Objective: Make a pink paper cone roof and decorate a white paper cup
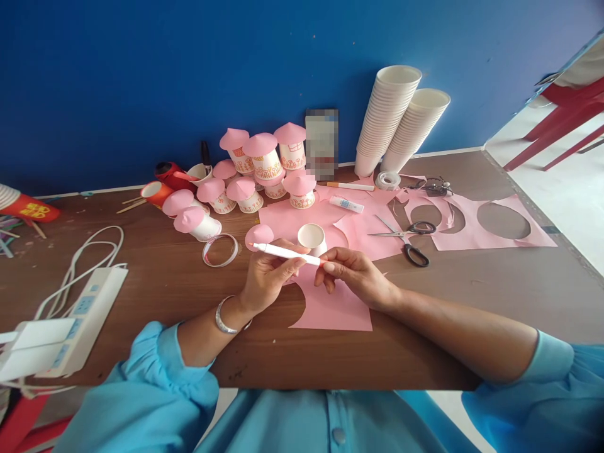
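A white marker (285,252) with a reddish tip at its left end is held nearly level between my two hands. My left hand (268,277) is closed around the barrel, its thumb along the near side. The fingers of my right hand (356,272) pinch the marker's orange right end. Just beyond the marker stands a small white paper cup (311,237), partly hidden by my hands. Left of the cup lies a pink paper cone (260,234). Under my hands is a cut pink paper sheet (337,308).
Several cups with pink cone roofs (262,157) stand at the back left. Behind are two tall stacks of cups (389,119) and a phone (322,145). Scissors (408,234), a glue stick (346,204) and tape (388,181) lie to the right. A power strip (89,321) lies left.
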Tool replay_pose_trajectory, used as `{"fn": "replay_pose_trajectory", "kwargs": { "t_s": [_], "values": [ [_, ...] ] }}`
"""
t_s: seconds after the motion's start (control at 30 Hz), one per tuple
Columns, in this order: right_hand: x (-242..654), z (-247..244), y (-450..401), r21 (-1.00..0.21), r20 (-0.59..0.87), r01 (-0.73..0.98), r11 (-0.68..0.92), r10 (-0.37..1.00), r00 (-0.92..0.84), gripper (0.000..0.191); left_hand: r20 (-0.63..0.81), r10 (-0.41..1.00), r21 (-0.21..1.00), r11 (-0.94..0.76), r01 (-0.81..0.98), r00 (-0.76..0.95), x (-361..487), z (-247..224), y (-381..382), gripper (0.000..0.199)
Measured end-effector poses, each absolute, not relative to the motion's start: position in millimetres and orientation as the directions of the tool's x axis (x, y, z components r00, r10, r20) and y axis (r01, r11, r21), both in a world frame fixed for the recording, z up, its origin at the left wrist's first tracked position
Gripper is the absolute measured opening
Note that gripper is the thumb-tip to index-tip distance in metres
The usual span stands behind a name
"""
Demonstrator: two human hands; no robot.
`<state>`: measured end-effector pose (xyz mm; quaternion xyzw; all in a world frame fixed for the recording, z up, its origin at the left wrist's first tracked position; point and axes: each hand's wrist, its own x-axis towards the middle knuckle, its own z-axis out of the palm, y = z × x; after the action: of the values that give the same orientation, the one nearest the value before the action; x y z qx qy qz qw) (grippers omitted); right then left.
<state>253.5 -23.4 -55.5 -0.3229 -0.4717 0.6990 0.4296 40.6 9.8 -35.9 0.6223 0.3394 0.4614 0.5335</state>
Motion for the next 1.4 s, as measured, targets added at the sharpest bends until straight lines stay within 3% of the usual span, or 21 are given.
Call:
{"fn": "replay_pose_trajectory", "kwargs": {
  "t_s": [0.43, 0.63, 0.8, 0.97, 1.13, 1.3, 1.4],
  "values": [
    [253, -53, -20, -0.918, -0.039, -0.335, -0.210, 0.891, -0.452, 0.029, 0.222, 0.909, 0.973, -0.184, -0.138, 0.352, 40, -41, 12, 0.018],
    [253, -57, -19, -0.877, -0.004, -0.428, -0.217, 0.895, -0.445, 0.046, 0.189, 0.911, 0.980, -0.150, -0.132, 0.366, 39, -43, 12, 0.023],
    [253, -54, -21, -0.893, -0.013, -0.409, -0.186, 0.921, -0.390, 0.027, 0.196, 0.864, 0.977, -0.129, -0.173, 0.464, 46, -37, 8, 0.019],
    [256, -48, -16, -0.884, -0.069, -0.419, -0.208, 0.944, -0.324, 0.031, 0.105, 0.883, 0.988, -0.041, -0.146, 0.458, 46, -36, 7, 0.037],
    [270, -30, -5, -0.816, -0.089, -0.554, -0.163, 0.983, -0.157, 0.032, 0.238, 0.892, 0.971, -0.226, -0.078, 0.383, 41, -41, 12, 0.029],
    [290, -14, 8, -0.828, -0.022, -0.560, -0.025, 1.000, -0.012, 0.051, 0.503, 0.840, 0.822, -0.538, 0.189, 0.203, 33, -56, 27, 0.058],
    [294, -14, 12, -0.853, 0.010, -0.521, -0.003, 1.000, -0.021, 0.055, 0.469, 0.826, 0.755, -0.559, 0.342, 0.313, 31, -63, 36, 0.091]
  ]
}}
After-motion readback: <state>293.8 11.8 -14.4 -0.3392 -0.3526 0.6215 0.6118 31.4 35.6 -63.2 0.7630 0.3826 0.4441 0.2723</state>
